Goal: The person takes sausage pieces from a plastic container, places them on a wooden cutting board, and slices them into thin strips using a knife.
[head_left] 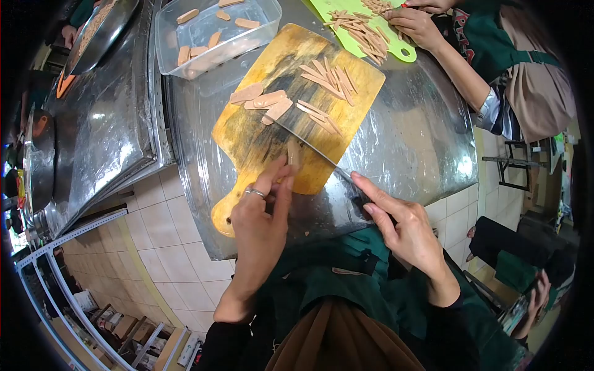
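My left hand [260, 210], with a ring on one finger, pinches the near end of a pinkish-brown sausage slice [293, 153], slightly blurred, on the wooden cutting board [281, 55]. In my right hand [402, 226] is a knife [312, 148], its dark handle partly hidden by the fingers. The blade slants across the board, close beside the slice; whether it touches cannot be told. Several flat sausage slices [276, 110] lie near the knife's tip. Thin cut strips [331, 80] rest in two groups on the board's right side.
A clear plastic tub [232, 60] holding more slices stands behind the board. At the upper right, a co-worker's hands [416, 28] are at a green cutting board [403, 52] with strips. A metal pan [99, 40] sits left. The metal table's [427, 154] near edge is close to my body.
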Demonstrator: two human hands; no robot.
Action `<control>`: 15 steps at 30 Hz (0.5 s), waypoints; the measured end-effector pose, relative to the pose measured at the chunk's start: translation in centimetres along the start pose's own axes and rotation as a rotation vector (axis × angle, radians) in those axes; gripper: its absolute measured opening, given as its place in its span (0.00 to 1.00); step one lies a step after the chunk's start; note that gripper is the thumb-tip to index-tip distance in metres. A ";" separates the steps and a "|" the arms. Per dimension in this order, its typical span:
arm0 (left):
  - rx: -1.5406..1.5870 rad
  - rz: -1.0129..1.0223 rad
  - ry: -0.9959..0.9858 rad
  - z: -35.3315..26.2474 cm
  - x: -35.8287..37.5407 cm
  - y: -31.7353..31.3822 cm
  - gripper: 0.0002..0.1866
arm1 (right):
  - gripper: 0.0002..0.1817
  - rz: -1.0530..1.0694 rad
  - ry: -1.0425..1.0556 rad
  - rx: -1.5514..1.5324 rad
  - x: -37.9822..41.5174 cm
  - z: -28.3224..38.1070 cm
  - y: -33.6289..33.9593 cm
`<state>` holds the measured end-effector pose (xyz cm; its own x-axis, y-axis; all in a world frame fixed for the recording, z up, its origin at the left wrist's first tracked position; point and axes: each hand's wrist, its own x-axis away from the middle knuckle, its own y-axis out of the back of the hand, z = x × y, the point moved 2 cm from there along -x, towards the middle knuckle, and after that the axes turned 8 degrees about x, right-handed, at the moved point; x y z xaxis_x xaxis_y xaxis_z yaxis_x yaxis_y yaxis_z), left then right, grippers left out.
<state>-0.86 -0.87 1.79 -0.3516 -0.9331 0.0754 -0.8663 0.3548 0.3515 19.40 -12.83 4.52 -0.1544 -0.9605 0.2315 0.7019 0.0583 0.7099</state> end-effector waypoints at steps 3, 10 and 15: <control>0.051 0.034 0.060 -0.4 0.2 -0.7 0.19 | 0.28 0.074 -0.075 -0.033 -0.2 0.7 0.0; 0.229 0.104 0.140 -0.6 0.6 -1.2 0.18 | 0.28 0.149 -0.122 -0.029 -1.5 1.4 0.3; -0.083 0.030 -0.184 0.0 0.2 -0.5 0.17 | 0.28 0.043 -0.048 0.042 -0.8 1.0 0.8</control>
<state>-0.51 -1.26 1.67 -0.4420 -0.8932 -0.0825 -0.8253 0.3689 0.4276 19.40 -11.77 5.61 -0.1586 -0.9427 0.2936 0.6787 0.1118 0.7258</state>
